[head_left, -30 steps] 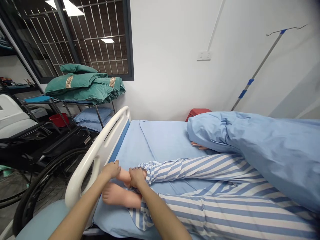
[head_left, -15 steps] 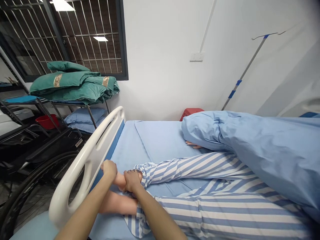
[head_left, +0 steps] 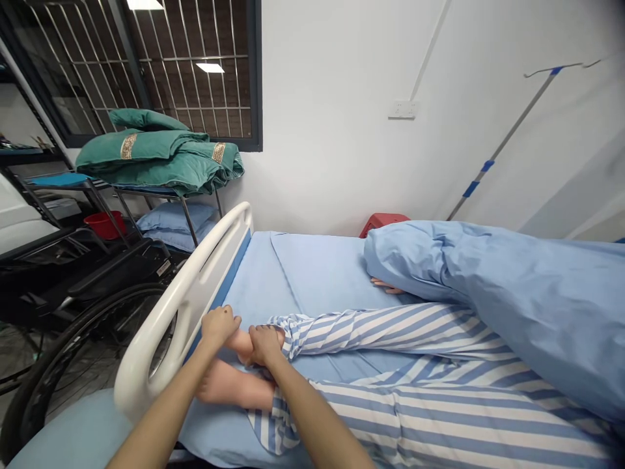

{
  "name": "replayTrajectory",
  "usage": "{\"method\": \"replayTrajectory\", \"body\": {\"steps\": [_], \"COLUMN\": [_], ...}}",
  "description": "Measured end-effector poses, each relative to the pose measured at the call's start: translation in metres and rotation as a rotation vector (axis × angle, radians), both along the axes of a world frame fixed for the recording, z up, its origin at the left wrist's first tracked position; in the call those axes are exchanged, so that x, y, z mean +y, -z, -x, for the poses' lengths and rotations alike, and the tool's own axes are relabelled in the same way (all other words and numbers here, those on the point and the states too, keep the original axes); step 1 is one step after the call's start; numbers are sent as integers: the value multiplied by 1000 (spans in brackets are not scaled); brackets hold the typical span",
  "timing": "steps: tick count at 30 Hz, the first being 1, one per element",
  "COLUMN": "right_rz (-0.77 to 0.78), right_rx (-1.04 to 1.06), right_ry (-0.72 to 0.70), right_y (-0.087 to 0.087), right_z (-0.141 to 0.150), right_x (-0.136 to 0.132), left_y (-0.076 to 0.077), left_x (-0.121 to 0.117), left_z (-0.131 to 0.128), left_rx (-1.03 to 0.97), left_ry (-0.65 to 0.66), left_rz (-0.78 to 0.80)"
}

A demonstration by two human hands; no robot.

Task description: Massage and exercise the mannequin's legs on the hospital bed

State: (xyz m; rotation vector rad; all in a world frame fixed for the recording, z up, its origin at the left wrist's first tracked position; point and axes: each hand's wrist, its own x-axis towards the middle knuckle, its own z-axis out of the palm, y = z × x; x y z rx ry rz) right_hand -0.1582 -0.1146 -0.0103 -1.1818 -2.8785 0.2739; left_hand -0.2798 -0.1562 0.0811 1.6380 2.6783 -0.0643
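A figure in blue-and-white striped trousers (head_left: 371, 329) lies on the bed with both feet bare. My left hand (head_left: 219, 326) is closed over the toe end of the far foot (head_left: 240, 344). Around the ankle of that same foot wraps my right hand (head_left: 266, 343), just below the trouser cuff. The foot shows only between my hands; my fingers' undersides are hidden. Nearer to me, the other foot (head_left: 237, 385) rests on the blue sheet (head_left: 312, 270), partly behind my forearms.
A white footboard (head_left: 146, 345) rises left of my hands, with a wheelchair (head_left: 83, 339) beyond it. A blue quilt (head_left: 493, 273) covers the figure's upper part; fingers (head_left: 388, 286) peek out beneath. Green folded bedding (head_left: 161, 156), a red stool (head_left: 383, 221) and a drip pole (head_left: 517, 124) stand behind.
The head view has shifted, so the room sits farther right in the picture. Both hands keep hold of the far foot; my left hand has turned slightly over the toes.
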Motion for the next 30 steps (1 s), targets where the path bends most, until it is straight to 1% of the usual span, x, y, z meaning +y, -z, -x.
{"method": "replayTrajectory", "body": {"steps": [4,7,9,10,11,14,16,19,23,26,30], "right_rz": [-8,-4,-6,-8,-11,-16,-12,4,23,23,21], "right_rx": [10,27,36,41,46,60,67,55,41,46,35], "right_ry": [0,7,7,7,6,5,2,4,-9,-14,-14], "right_y": [-2,-5,-7,-8,-8,-7,-6,-5,-6,-7,-8], "right_z": [-1,-4,-5,-6,-6,-6,-6,-5,-4,-4,-4], "right_x": [-2,-6,-8,-9,-9,-10,-9,-6,-4,-3,-3], "left_y": [3,4,1,-1,-4,-14,-19,-19,-13,-10,-9], "left_x": [-10,-24,-32,-34,-35,-28,-18,-2,13,17,15], "left_z": [8,18,22,23,23,17,10,-1,-11,-11,-3], "left_rx": [-73,-207,-274,-265,-216,4,85,112,140,127,53], "left_ry": [47,133,161,167,176,220,238,226,166,143,147], "left_rz": [12,-4,3,21,49,153,198,252,317,318,278]}}
